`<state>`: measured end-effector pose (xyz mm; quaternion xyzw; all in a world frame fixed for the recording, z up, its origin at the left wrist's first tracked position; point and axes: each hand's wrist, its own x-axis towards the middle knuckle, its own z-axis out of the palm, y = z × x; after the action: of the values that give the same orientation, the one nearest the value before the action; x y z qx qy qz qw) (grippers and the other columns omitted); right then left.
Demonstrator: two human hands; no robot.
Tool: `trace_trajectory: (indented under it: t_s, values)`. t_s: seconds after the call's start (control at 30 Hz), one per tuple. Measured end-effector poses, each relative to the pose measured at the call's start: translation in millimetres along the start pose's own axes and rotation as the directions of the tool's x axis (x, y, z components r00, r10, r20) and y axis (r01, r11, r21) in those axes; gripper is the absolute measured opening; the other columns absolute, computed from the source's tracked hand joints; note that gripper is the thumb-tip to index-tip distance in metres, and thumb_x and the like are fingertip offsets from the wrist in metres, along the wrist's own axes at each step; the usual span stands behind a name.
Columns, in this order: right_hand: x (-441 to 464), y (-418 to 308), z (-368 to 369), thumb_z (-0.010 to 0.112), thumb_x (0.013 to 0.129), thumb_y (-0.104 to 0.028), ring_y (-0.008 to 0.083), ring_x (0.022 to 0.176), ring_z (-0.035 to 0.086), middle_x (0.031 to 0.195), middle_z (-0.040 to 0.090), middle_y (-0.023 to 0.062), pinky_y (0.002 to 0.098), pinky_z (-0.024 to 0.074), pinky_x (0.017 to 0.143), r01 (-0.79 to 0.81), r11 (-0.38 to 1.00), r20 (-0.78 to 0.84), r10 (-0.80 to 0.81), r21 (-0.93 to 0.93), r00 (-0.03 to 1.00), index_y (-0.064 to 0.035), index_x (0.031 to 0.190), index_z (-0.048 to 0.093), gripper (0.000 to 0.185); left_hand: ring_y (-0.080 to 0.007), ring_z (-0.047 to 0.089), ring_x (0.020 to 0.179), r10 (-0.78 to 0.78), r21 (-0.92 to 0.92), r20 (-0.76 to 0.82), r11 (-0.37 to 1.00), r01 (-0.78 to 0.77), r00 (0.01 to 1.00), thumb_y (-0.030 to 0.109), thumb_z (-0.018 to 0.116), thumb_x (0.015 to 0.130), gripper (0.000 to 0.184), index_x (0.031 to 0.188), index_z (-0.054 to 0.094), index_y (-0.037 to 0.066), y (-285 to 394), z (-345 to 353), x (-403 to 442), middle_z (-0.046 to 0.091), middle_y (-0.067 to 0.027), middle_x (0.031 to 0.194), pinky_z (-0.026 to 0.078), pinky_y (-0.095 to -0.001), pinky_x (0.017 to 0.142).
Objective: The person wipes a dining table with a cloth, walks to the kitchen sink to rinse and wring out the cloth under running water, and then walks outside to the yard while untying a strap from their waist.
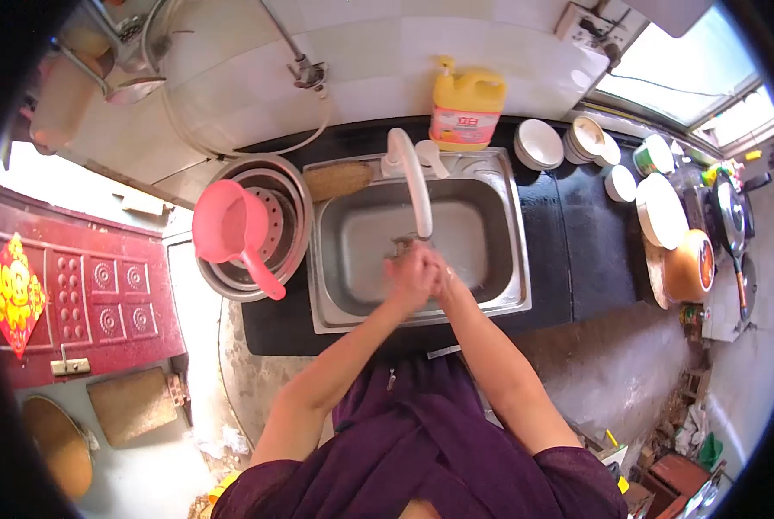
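My left hand (411, 270) and my right hand (443, 275) are pressed together over the steel sink (339, 285), just below the spout of the white faucet (414, 186). The fingers look curled and closed against each other, slightly blurred. Whatever may be between them is hidden. A small greyish patch (401, 246) shows just beyond my left fingers; I cannot tell whether it is the drain or an object. At the sink's back left corner lies a brown, oblong scrubbing pad (338, 180).
Left of the sink, a pink dipper (231, 221) rests on nested metal basins (297, 251). A yellow detergent jug (467, 108) stands behind the faucet. White bowls (539, 144) and an orange pot (690, 265) sit to the right. A red door (101, 285) is at far left.
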<state>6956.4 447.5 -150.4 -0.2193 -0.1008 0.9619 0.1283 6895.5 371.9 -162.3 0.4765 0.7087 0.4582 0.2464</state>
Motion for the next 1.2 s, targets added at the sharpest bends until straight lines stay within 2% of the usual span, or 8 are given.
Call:
trace_trajectory:
  t_s: [0.2, 0.43, 0.5, 0.6, 0.7, 0.8, 1.0, 1.2]
  values:
    - [48, -2, -85, 0.048, 0.097, -0.025, 0.0231, 0.088, 0.062, 0.098, 0.061, 0.0112, 0.0329, 0.0534, 0.077, -0.030, 0.878, -0.037, 0.014, -0.478, 0.999, -0.0043, 0.111, 0.056, 0.026, -0.0322, 0.057, 0.083, 0.237, -0.055, 0.071, 0.971, -0.234, 0.969, 0.013, 0.060, 0.085, 0.019, 0.097, 0.048, 0.004, 56, -37, -9, 0.055, -0.0137, 0.086, 0.045, -0.0414, 0.079]
    - [10, 7, 3, 0.053, 0.096, -0.035, 0.0290, 0.117, 0.053, 0.125, 0.055, 0.0112, 0.0483, 0.0447, 0.097, -0.100, 0.991, -0.205, 0.115, 0.084, 0.972, -0.0082, 0.126, 0.051, 0.040, -0.0223, 0.058, 0.097, -0.567, -0.573, -0.194, 0.728, 0.377, 0.800, 0.036, 0.058, 0.091, 0.036, 0.104, 0.056, 0.003, -146, -22, 28, 0.059, -0.0092, 0.106, 0.046, -0.0371, 0.086]
    - [10, 14, 16, 0.053, 0.095, -0.039, 0.0302, 0.122, 0.050, 0.133, 0.052, 0.0120, 0.0511, 0.0401, 0.103, -0.033, 0.970, -0.136, 0.068, 0.241, 0.988, -0.0077, 0.130, 0.049, 0.047, -0.0233, 0.057, 0.109, -0.648, -0.964, 0.181, 0.032, 0.264, 0.740, 0.048, 0.051, 0.093, 0.050, 0.121, 0.052, 0.006, -118, 0, 8, 0.059, -0.0106, 0.115, 0.046, -0.0371, 0.095]
    - [-9, 25, 41, 0.055, 0.094, -0.040, 0.0310, 0.124, 0.048, 0.136, 0.049, 0.0118, 0.0508, 0.0388, 0.103, 0.138, 0.910, -0.151, -0.084, 0.392, 0.985, -0.0106, 0.133, 0.046, 0.049, -0.0258, 0.057, 0.103, -0.281, -0.960, -0.001, -0.267, -0.080, 0.960, 0.052, 0.047, 0.095, 0.052, 0.122, 0.053, 0.008, -28, -14, 8, 0.058, -0.0118, 0.113, 0.050, -0.0400, 0.089]
    - [-35, 23, 43, 0.059, 0.093, -0.037, 0.0281, 0.119, 0.051, 0.127, 0.054, 0.0105, 0.0474, 0.0417, 0.099, 0.181, 0.928, -0.122, -0.149, 0.325, 0.981, -0.0111, 0.127, 0.050, 0.043, -0.0209, 0.059, 0.097, -0.365, -0.933, 0.331, -0.266, 0.244, 0.870, 0.044, 0.052, 0.095, 0.042, 0.115, 0.059, 0.007, -32, -25, 33, 0.061, -0.0102, 0.107, 0.050, -0.0367, 0.087]
    - [-38, 11, 14, 0.069, 0.087, -0.023, 0.0227, 0.109, 0.056, 0.116, 0.059, 0.0060, 0.0464, 0.0475, 0.092, 0.010, 0.996, -0.195, 0.008, 0.093, 0.981, -0.0104, 0.117, 0.054, 0.035, -0.0162, 0.060, 0.086, -0.414, -0.526, 0.296, 0.681, 0.509, 0.861, 0.036, 0.059, 0.092, 0.035, 0.108, 0.062, 0.006, -19, -26, 59, 0.064, -0.0063, 0.094, 0.050, -0.0321, 0.079]
    - [-28, -9, -1, 0.068, 0.078, -0.008, 0.0149, 0.072, 0.060, 0.080, 0.060, 0.0000, 0.0321, 0.0502, 0.065, -0.102, 0.942, -0.282, 0.008, -0.319, 0.960, -0.0097, 0.094, 0.058, 0.019, -0.0244, 0.064, 0.082, -0.395, 0.052, 0.306, 0.915, 0.399, 0.866, 0.039, 0.070, 0.080, 0.037, 0.093, 0.065, 0.004, -12, -14, 94, 0.066, -0.0126, 0.087, 0.050, -0.0364, 0.075]
    - [-3, -10, -29, 0.066, 0.070, -0.005, 0.0127, 0.064, 0.054, 0.065, 0.053, -0.0005, 0.0298, 0.0458, 0.053, 0.080, 0.311, -0.083, -0.478, -0.947, 0.875, -0.0051, 0.096, 0.056, 0.028, -0.0331, 0.065, 0.094, -0.391, 0.378, 0.115, 0.867, 0.324, 0.913, 0.045, 0.072, 0.076, 0.047, 0.101, 0.063, 0.007, -44, 15, 95, 0.067, -0.0157, 0.097, 0.051, -0.0419, 0.081]
